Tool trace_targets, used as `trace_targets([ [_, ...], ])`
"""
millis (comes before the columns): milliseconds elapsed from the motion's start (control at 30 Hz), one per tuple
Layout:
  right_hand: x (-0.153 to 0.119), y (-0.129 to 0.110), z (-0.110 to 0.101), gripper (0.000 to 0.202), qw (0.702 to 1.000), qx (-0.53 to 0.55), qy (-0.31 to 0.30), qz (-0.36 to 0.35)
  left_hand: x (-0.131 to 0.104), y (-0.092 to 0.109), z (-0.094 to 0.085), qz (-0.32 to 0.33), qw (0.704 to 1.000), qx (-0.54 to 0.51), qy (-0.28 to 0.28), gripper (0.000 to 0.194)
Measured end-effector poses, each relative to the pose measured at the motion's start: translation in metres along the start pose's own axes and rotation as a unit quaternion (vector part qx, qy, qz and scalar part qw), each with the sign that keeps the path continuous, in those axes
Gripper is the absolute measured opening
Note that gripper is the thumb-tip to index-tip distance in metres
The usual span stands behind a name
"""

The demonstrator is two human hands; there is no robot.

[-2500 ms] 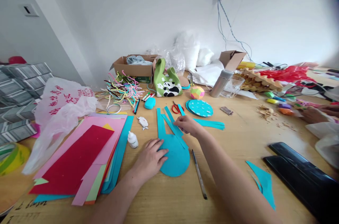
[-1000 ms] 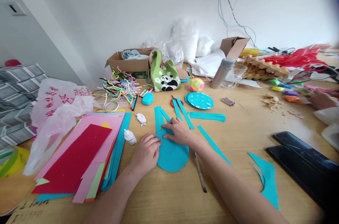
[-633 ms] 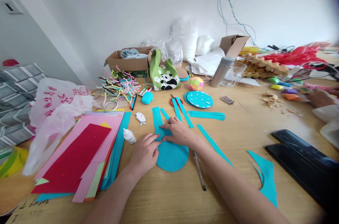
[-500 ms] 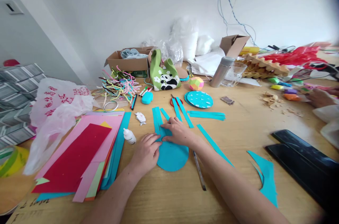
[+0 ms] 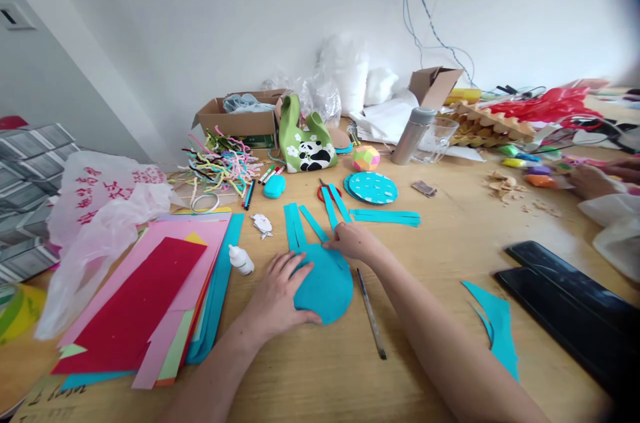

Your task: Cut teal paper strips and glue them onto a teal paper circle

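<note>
My left hand (image 5: 280,293) lies with fingers spread over the left side of a round blue paper disc (image 5: 333,286). Its thumb rests at the disc's lower edge. My right hand (image 5: 354,241) is closed, fingertips bent together at the disc's upper edge, on the lower end of a slanted blue paper strip (image 5: 313,221). The exact grip is partly hidden. Two blue strips (image 5: 294,223) stick up from the disc's upper left. Further strips (image 5: 340,203) lie just above my right hand, across red-handled scissors (image 5: 320,192). A thin dark brush-like stick (image 5: 371,316) lies right of the disc.
A white glue bottle (image 5: 241,260) and stacked coloured paper (image 5: 135,296) lie left. Behind are dotted blue discs (image 5: 373,188), a panda bag (image 5: 310,149) and a steel bottle (image 5: 413,136). Black devices (image 5: 555,316) lie right; another person's hand (image 5: 593,181) is at far right.
My right hand has slid right along the disc's upper edge. My left hand has spread flatter, its thumb lower. The long strip at right no longer shows, near where my right forearm now lies.
</note>
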State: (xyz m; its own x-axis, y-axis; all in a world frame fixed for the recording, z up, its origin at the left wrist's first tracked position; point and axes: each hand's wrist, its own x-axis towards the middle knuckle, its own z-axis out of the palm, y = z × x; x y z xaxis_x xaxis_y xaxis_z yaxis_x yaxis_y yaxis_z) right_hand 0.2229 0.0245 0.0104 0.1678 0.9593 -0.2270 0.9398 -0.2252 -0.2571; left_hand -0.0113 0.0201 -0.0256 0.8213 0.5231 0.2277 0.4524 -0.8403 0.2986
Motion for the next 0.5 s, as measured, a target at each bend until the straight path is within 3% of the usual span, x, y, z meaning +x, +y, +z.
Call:
trace_targets([
  [500, 0.002, -0.019, 0.013, 0.023, 0.997, 0.061, 0.049, 0.011, 0.001, -0.002, -0.004, -0.002, 1.000, -0.011, -0.030, 0.085],
])
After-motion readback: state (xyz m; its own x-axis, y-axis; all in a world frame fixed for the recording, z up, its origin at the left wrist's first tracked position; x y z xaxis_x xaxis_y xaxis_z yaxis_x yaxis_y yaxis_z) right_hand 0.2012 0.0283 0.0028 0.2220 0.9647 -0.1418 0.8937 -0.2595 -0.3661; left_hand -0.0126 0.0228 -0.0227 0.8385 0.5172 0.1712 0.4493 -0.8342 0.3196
